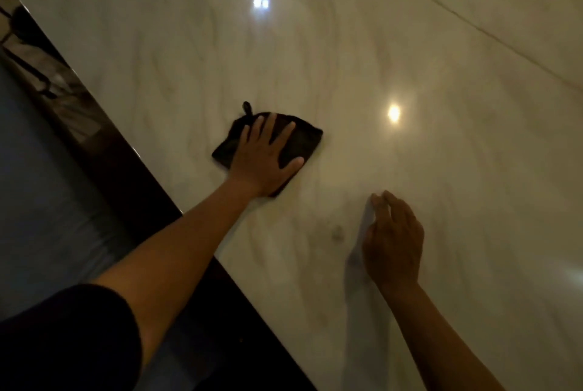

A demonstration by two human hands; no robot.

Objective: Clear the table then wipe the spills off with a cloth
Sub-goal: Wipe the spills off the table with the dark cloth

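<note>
The left hand (263,158) lies flat with its fingers spread straight, pressing down on a dark, square folded cloth with a small hanging loop (299,141). The right hand (392,242) hovers near or lightly touches the surface below and to the right of the cloth, holding nothing, its fingers loosely bent. The cloth sits on the glossy, pale, marble-veined desk (441,59), near the desk's dark edge (157,182), which runs diagonally to the cloth's left. Nothing else shows on the desk, so the clearing seems done and the wiping under way. A faint dark smudge (337,232) lies between the cloth and the right hand, apparently a spill. In this dim light and glare it could be missed, and a flat palm on polished stone might let the cloth bunch or slip toward the nearby edge.
</note>
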